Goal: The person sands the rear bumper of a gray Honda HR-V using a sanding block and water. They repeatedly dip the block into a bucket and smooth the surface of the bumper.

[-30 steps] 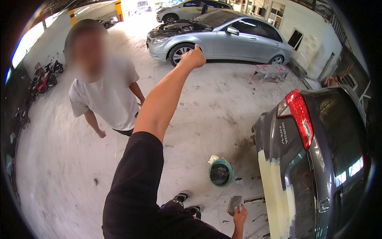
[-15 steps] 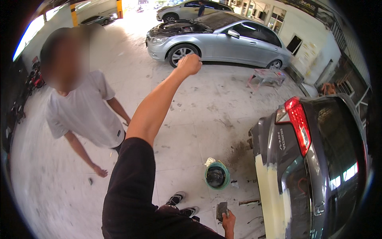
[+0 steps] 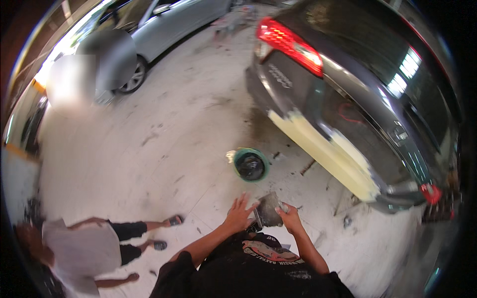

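My right hand (image 3: pixel 290 217) grips a flat grey rectangular block (image 3: pixel 269 209) by its right side, thumb on top, in front of my chest. Close to the block's left edge is my left hand (image 3: pixel 239 214), its fingers spread; whether they touch the block I cannot tell. Beyond both hands, a green bucket (image 3: pixel 265 169) of dark water stands on the floor with a pale cloth (image 3: pixel 230 156) at its rim. To the right is the rear of a dark grey car (image 3: pixel 318 102), its bumper covered with a broad band of pale yellow filler (image 3: pixel 323 154).
At the left a person in a light shirt (image 3: pixel 82 253) and dark shorts stands nearby. A silver car (image 3: pixel 174 25) is parked at the far left, with a low bench (image 3: pixel 233 22) beside it. Small debris and a thin brown strip (image 3: pixel 308 167) lie on the floor near the bumper.
My left arm, stretched out ahead in a fist, has come back to my front and its hand has opened. My right hand has raised the block. The view has turned right toward the dark car.
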Available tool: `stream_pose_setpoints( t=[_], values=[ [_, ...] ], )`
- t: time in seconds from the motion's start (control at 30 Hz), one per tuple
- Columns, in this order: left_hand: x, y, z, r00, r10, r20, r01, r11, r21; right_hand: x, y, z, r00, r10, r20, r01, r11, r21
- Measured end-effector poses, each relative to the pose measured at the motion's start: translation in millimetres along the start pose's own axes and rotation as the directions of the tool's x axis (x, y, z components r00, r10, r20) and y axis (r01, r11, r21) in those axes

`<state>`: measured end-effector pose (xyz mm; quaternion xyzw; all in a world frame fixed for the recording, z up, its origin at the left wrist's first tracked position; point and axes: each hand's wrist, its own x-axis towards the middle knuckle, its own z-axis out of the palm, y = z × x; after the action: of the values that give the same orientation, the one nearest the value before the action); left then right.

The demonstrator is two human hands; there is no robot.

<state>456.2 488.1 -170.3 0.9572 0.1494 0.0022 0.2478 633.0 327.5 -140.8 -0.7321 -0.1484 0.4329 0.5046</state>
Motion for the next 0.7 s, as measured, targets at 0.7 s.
stream_pose_setpoints(
  t=[0.7],
  values=[
    [95.9, -89.3, 143.6, 0.878, -0.401, 0.264, 0.419, 0.373, -0.828, 120.0, 74.3, 67.5, 0.911, -0.390, 0.138, 0.413, 0.866, -0.280]
  ],
)
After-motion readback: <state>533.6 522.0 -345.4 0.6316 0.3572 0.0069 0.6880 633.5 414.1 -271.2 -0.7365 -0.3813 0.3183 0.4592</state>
